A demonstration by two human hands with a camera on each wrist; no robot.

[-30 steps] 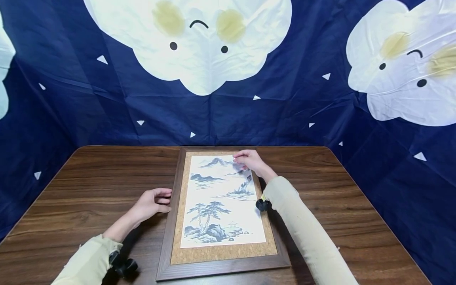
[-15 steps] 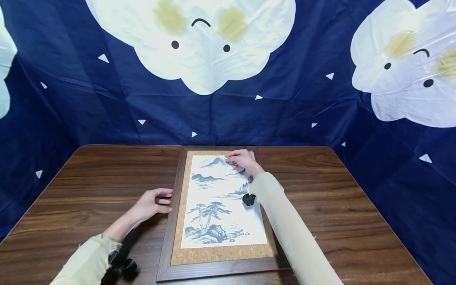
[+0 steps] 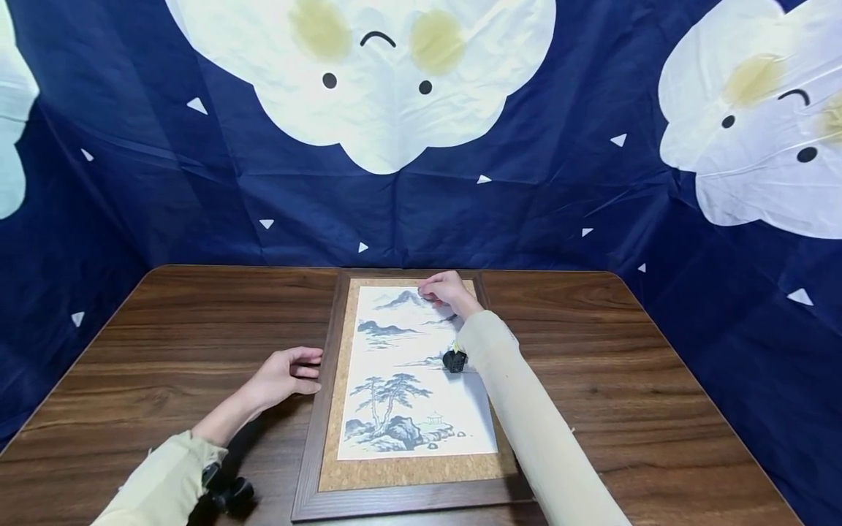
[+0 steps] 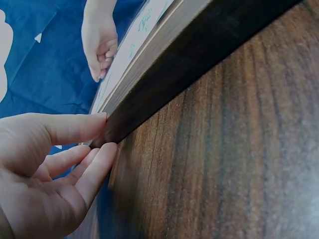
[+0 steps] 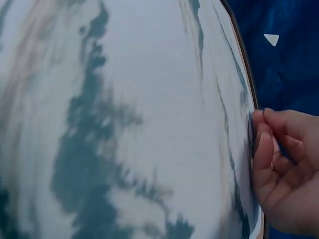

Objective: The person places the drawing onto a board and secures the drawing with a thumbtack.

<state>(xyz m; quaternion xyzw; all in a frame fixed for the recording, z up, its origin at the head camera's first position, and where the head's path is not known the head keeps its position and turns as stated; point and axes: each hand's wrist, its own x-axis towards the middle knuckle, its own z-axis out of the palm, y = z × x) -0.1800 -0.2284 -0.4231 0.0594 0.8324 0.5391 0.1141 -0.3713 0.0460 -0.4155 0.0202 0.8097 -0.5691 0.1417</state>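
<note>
While my left hand (image 3: 283,376) loosely touches the frame (image 3: 408,500), probably steadying it, my right hand (image 3: 450,291) pinches narrowly near its top, contents unclear.

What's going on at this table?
A person is working on a landscape print that lies on a cork backing inside a brown frame on the wooden table. The left hand touches the frame's left side. The right hand is at the print's top edge, fingertips close together; whether they pinch anything isn't clear.
</note>
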